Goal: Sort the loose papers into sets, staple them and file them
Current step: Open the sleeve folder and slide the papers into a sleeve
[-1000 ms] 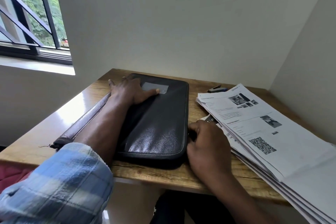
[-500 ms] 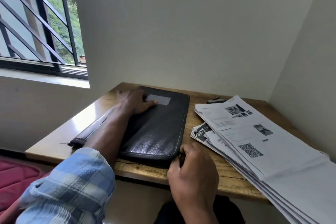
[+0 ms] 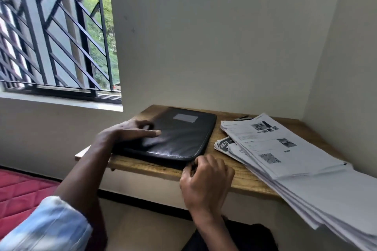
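Folder (image 3: 179, 138): left hand (image 3: 130, 130) lay flat on top. Right hand (image 3: 206, 175) had slid to near corner, pinching it; opening apparently begun.

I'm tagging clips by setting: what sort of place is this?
Likely a home study nook: a wooden desk set in a corner, a barred window beside it, and a red quilted mattress.

Black folder (image 3: 179, 138) flat — papers (image 3: 285, 153) beside

The folder (image 3: 181, 138) is lying on the desk's (image 3: 142, 166) left part under the left hand (image 3: 126, 131), the right hand (image 3: 206, 176) is sitting at its near right corner, and the paper stack (image 3: 285, 149) is lying to its right.
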`<act>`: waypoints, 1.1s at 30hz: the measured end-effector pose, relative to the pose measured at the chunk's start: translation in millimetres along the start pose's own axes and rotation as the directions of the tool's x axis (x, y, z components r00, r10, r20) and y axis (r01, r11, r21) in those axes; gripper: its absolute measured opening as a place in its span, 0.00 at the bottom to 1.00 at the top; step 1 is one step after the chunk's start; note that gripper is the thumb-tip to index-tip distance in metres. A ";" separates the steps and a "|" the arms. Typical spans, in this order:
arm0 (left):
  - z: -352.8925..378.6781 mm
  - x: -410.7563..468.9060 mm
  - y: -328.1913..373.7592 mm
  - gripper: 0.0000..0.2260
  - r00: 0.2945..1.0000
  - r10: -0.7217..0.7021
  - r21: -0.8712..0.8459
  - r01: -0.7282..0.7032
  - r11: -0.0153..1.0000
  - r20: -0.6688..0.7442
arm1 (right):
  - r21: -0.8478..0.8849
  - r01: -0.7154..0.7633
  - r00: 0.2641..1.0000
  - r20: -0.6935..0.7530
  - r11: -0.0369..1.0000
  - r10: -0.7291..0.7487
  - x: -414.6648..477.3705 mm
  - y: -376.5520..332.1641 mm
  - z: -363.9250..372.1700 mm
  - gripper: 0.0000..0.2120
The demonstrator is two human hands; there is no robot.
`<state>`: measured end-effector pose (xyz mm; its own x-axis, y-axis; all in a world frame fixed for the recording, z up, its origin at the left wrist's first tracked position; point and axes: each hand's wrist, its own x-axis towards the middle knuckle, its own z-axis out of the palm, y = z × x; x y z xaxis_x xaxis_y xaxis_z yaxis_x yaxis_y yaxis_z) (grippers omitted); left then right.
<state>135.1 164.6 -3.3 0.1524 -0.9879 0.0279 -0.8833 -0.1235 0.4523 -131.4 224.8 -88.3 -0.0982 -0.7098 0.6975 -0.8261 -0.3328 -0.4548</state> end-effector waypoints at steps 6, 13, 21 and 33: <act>19.6 -44.0 -13.2 0.47 0.996 -0.011 -0.063 0.005 0.998 -0.090 | 0.097 -0.026 0.998 -0.049 0.995 0.031 -22.7 -35.9 7.4 0.03; 39.7 -44.1 14.0 0.44 0.980 -0.092 0.065 0.105 0.992 -0.176 | 0.025 -0.100 0.993 -0.065 0.995 0.101 -17.2 -65.7 28.3 0.05; 46.6 -41.8 19.3 0.30 0.993 -0.053 -0.228 0.027 0.973 -0.109 | 0.118 -0.043 0.999 0.009 0.992 0.042 -26.8 -110.8 40.1 0.09; 39.3 -49.8 14.6 0.42 0.999 -0.020 -0.468 0.003 0.884 -0.031 | 0.185 0.310 0.943 0.067 0.933 -0.326 -39.3 -102.6 45.5 0.06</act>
<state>97.1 208.3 -33.1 0.1840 -0.9818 0.0465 -0.5724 -0.0686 0.8171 -17.5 258.6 -94.2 0.2140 -0.6020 0.7693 -0.6983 -0.6449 -0.3104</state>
